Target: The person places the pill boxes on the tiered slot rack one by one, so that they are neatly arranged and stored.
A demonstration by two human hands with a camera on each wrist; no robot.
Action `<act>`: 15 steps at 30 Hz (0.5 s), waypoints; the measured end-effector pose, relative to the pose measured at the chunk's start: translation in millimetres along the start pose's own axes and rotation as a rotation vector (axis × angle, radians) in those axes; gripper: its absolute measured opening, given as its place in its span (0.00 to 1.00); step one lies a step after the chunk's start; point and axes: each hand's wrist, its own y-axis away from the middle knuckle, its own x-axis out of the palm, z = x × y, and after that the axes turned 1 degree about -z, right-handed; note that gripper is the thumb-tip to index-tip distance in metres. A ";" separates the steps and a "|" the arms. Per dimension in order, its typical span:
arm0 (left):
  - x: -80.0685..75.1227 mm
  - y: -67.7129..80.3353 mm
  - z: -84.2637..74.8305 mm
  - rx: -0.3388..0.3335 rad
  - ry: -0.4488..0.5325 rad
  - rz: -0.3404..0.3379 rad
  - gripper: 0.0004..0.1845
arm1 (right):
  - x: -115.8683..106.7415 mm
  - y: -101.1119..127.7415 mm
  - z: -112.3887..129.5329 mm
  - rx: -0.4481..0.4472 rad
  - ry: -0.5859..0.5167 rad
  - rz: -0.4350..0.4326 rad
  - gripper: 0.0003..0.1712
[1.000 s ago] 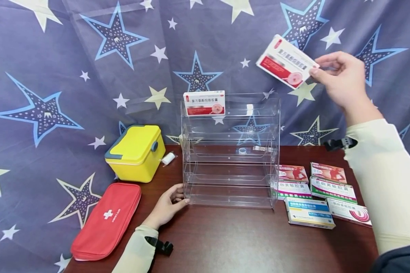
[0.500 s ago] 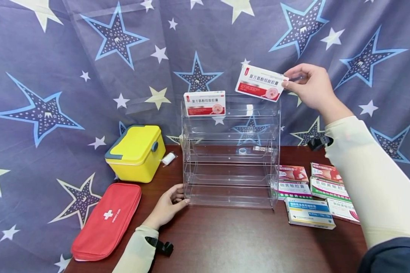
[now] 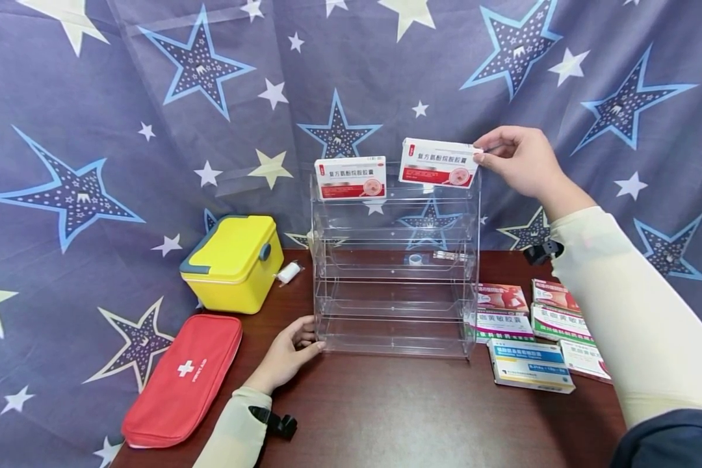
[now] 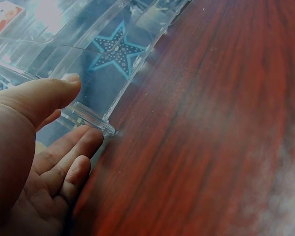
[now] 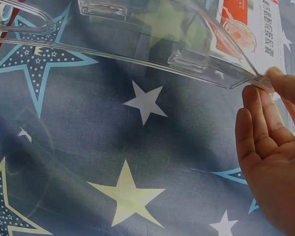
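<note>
Shelving, the clear rack (image 3: 394, 260), now takes the medicine box (image 3: 439, 163) on its top tier's right; a second ago I held it high. My right hand (image 3: 517, 159) pinches its corner; my left hand (image 3: 286, 354) braces the base with loose fingers.

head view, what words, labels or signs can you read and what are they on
Red pouch: a white cross sign; the small white word beside it is too small to read.
Box in the right hand, the held box: a line of Chinese characters, too small to read surely.
Shelf box: same print, unreadable.
Table boxes: blurred.
</note>
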 end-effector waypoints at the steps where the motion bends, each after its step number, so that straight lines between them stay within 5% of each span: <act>1: 0.0 -0.1 0.1 0.000 0.000 0.000 0.29 | 0.8 0.2 -0.3 -0.003 0.004 0.004 0.16; 15: 0.7 1.3 -5.0 0.004 0.010 -0.007 0.29 | 7.5 5.8 -6.1 -0.010 0.057 0.031 0.15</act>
